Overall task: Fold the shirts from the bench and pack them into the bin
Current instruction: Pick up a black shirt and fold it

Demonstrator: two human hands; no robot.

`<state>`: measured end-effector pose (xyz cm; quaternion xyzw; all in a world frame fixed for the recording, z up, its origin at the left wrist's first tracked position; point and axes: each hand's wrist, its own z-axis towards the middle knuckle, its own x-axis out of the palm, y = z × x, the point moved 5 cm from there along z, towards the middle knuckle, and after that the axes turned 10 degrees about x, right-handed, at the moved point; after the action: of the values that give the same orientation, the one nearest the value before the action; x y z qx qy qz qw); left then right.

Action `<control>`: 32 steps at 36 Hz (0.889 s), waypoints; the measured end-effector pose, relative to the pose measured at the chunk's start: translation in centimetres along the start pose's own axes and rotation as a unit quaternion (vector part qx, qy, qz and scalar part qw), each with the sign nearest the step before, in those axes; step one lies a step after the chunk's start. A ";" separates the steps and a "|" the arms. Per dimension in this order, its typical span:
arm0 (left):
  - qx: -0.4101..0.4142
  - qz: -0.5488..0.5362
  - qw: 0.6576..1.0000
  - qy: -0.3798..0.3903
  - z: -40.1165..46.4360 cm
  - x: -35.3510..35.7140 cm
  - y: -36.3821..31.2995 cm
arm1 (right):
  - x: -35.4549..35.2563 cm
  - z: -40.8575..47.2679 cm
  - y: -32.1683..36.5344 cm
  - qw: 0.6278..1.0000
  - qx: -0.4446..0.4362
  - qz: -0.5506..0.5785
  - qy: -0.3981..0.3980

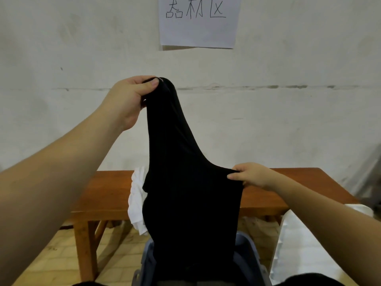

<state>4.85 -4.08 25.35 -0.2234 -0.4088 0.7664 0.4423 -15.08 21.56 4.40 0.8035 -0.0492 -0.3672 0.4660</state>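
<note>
Partly hidden — bin (250,247) behind black shirt (189,193)

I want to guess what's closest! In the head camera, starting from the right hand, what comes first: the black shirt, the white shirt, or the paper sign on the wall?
1. black shirt, pinched by the right hand
2. white shirt, left, on the bench
3. paper sign, high on the wall

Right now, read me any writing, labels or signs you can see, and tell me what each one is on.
"器材区": handwritten in dark marker on the white paper sheet stuck to the wall.
No print or label shows on the black shirt, the white cloth, the bench or the bin.
</note>
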 end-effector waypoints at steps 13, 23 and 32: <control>-0.004 0.050 0.996 -0.071 -0.7 1.8 -0.2 | 1.3 -2.4 7.8 0.897 -0.113 0.416 0.095; -0.182 -0.113 0.974 -0.078 -2.6 7.8 6.4 | 10.6 -2.7 8.4 0.938 -0.080 0.316 0.116; -0.248 -0.038 0.968 -0.003 -9.1 6.4 13.7 | 10.2 -3.9 5.0 0.890 -0.070 0.446 0.068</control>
<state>1.21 1.51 8.99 -0.3077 -0.5960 0.6242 0.4006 -3.95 17.26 3.91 0.6853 -0.3442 -0.0677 0.6382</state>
